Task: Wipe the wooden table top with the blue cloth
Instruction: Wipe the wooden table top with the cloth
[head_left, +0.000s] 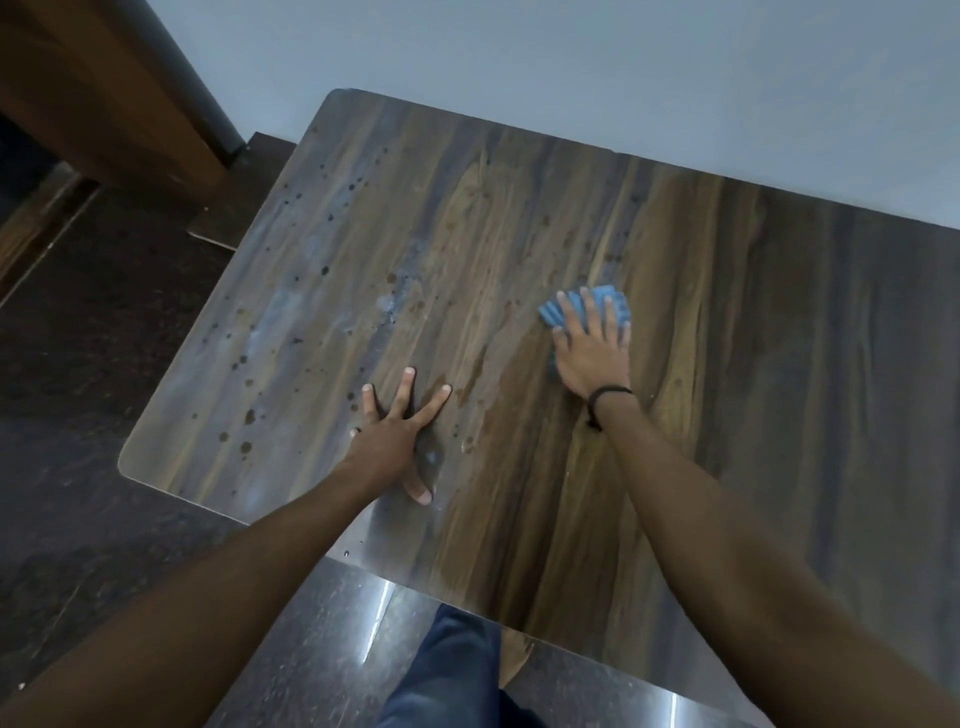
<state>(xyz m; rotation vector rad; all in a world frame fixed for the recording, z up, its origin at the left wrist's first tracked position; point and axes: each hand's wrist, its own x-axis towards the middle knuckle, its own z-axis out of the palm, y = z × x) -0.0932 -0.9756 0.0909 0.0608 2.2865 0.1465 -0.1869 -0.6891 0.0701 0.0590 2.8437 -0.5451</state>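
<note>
While the cloth (602, 304) was pinned beneath the right hand (592, 353), near the middle of the desk (519, 208) and a little to its right, no grip was taken on it. The fingers (589, 312) were laid straight and slightly spread over it, pressing it down. It was seen as a small blue wad, folded or bunched (which of the two could not be told). Its far edge and left corner showed beyond the fingertips, and its longer side was set across the fingers, roughly crosswise to the wood grain.

The left hand (397, 441) was planted palm-down on bare wood nearer the front edge, well apart from the cloth. Its fingers (402, 395) were fanned wide and nothing was held; it was judged to be a brace only.

Dark spots (322, 218) and pale smears (395, 301) were scattered over the left part of the desk, left of the cloth. The wood around and to the right of the cloth looked cleaner. The coming stroke was therefore judged to call for the cloth to be pushed leftward by the right hand, which alone was on it, with the left hand perhaps lifted out of the path.
</note>
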